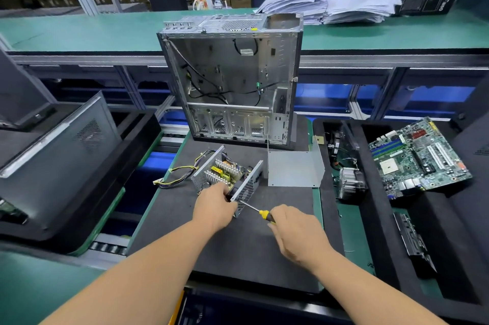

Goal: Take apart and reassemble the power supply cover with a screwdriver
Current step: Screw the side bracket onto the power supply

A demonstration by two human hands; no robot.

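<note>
Head view shows the power supply point(225, 173) open on the dark mat point(238, 245), its cover point(293, 168) lying just beside. Left hand point(215, 205) grips the supply's near panel; right hand point(296, 229) holds the screwdriver point(260, 212) against it. Disassembly looks largely done, reassembly remains.

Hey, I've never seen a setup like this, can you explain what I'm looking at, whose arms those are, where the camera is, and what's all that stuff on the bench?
There is one picture, taken by a camera worn on a person's head, looking down at their own bare arms. No robot is involved.

The left hand grips an opened power supply, its insides exposed. The right hand holds a yellow-handled screwdriver, its tip at the supply's perforated side panel.

Both rest over a dark foam mat. On it, the bent grey metal sheet looks like the removed cover. Behind stands an emptied computer case. To the right, a motherboard and a cooler lie in a foam tray.
</note>
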